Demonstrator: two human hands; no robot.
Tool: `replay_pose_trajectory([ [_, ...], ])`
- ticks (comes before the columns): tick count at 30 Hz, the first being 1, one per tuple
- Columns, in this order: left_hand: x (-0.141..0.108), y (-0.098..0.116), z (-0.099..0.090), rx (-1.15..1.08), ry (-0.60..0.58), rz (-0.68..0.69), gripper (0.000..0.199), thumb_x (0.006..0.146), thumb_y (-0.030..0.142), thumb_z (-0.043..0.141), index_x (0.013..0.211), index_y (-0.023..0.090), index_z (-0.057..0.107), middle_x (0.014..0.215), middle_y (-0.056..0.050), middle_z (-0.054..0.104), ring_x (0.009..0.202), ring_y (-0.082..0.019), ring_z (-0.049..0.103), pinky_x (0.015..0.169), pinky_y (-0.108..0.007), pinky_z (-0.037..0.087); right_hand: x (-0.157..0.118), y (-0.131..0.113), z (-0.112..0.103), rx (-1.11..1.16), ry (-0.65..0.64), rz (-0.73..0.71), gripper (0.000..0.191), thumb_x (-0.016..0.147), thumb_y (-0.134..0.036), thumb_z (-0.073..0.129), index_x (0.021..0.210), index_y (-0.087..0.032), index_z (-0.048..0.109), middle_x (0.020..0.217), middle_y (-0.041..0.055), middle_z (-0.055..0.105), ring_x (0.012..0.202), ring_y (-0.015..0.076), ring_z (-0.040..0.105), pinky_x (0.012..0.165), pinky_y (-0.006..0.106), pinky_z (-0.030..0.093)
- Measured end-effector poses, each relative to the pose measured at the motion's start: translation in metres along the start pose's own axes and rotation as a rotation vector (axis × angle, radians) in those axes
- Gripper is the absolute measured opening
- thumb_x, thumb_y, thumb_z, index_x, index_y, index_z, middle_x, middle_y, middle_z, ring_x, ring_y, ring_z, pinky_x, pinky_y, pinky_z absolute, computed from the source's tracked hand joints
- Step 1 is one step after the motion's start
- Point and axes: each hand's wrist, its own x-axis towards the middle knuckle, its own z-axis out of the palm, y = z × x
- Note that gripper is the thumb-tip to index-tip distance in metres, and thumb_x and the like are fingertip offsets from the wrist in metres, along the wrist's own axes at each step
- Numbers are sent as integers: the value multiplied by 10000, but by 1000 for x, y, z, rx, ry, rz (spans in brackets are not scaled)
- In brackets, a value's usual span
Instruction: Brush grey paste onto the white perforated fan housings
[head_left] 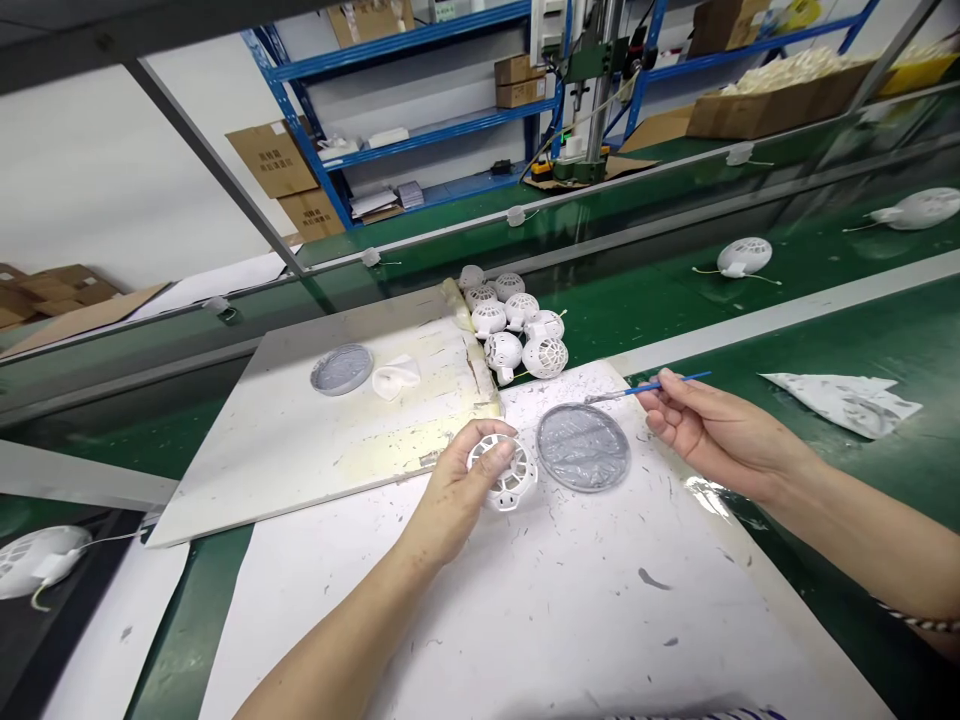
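Left hand over half-hidden lattice casing

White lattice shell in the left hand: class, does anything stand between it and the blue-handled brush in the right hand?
Yes, a round grey disc lies flat on the white sheet, between the white lattice shell in the left hand and the blue-handled brush in the right hand. Lying low, it seems not to block the space above it.

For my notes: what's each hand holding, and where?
Left hand: a white lattice shell, gripped by its openwork side. Right hand: a blue brush, by its handle.
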Motion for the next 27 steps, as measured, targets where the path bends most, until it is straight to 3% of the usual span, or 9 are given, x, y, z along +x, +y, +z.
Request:
replay_pose_trajectory([
  [5, 1, 0, 13, -12, 58, -65, 504, 862, 658, 477, 900, 172, 607, 735, -19, 597, 625, -117, 531, 573, -236, 385, -13, 2, 13, -60, -102, -20, 241, 929, -127, 549, 723, -161, 670, 682, 16, 675, 630, 86, 677, 564, 149, 594],
  [8, 2, 2, 19, -85, 69, -81, 526, 836, 686, 488, 873, 172, 591, 718, -18, 605, 606, -124, 538, 565, -239, 395, -20, 10, 15, -172, -227, -123, 118, 847, -225, 696, 747, -164, 685, 743, 28, 701, 686, 105, 698, 604, 148, 596],
  [11, 1, 3, 22, -89, 80, -85, 519, 842, 681, 482, 886, 176, 593, 713, -16, 607, 601, -122, 530, 561, -235, 386, -29, 20, 14, -365, -369, -385, 143, 812, -342, 739, 815, -207, 693, 834, 11, 727, 707, 103, 710, 664, 155, 599],
  [14, 0, 4, 23, -62, 84, -90, 516, 870, 665, 449, 908, 174, 600, 706, -15, 593, 603, -117, 518, 570, -234, 379, -39, 25, 10, -641, -432, -768, 40, 875, -247, 664, 890, -262, 698, 881, -11, 730, 761, 111, 717, 717, 185, 605],
  [16, 0, 5, 23, -52, 78, -85, 507, 885, 650, 435, 912, 172, 600, 714, -14, 587, 596, -109, 504, 568, -232, 371, -45, 25, 6, -794, -524, -1026, 192, 861, -123, 641, 953, -280, 699, 910, -10, 739, 841, 132, 719, 765, 208, 603],
  [18, -1, 5, 24, -45, 72, -77, 499, 893, 640, 430, 913, 172, 600, 723, -11, 585, 586, -101, 488, 562, -229, 365, -47, 24, 2, -904, -709, -1210, 363, 827, -27, 618, 1079, -281, 677, 992, 6, 747, 932, 156, 714, 814, 232, 596],
  [21, -1, 5, 24, -51, 66, -66, 501, 890, 646, 429, 912, 175, 598, 703, -6, 579, 590, -104, 489, 565, -227, 368, -48, 21, -2, -1062, -1001, -1346, 488, 851, -15, 565, 1284, -238, 580, 1128, 60, 726, 1062, 185, 679, 901, 283, 568],
  [27, -1, 4, 22, -67, 65, -64, 499, 886, 643, 445, 908, 170, 604, 688, -1, 574, 584, -100, 478, 558, -222, 364, -49, 8, 0, -1184, -1157, -1402, 383, 944, -108, 484, 1310, -201, 548, 1132, 85, 725, 1055, 189, 677, 911, 349, 538],
])
